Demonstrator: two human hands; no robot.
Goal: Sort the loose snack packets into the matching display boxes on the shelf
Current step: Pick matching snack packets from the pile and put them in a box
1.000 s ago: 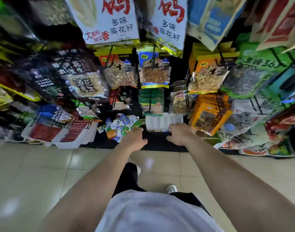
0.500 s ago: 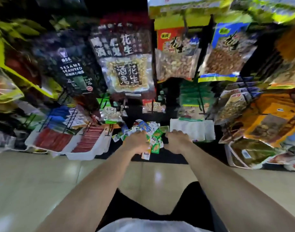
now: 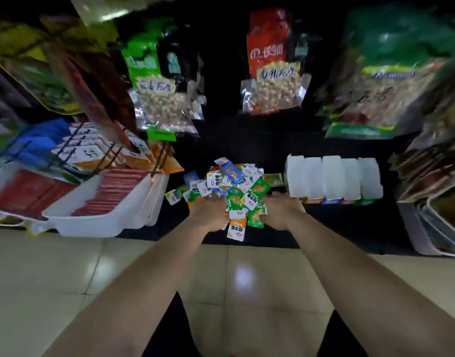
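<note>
Where heaped, pkts (image 3: 234,185) btwn hands (image 3: 210,215) (image 3: 283,213)

Loose snack packets (image 3: 231,184) in green, blue, orange and white. To the right, plain white display boxes (image 3: 332,180). Left, a white tray (image 3: 97,222) of what look like red packs (image 3: 113,191). Cream floor tiles (image 3: 53,279).

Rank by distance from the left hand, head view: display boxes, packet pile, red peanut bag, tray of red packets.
1. packet pile, touching the left hand
2. tray of red packets, to its left
3. display boxes, to its right
4. red peanut bag, hanging behind
</note>
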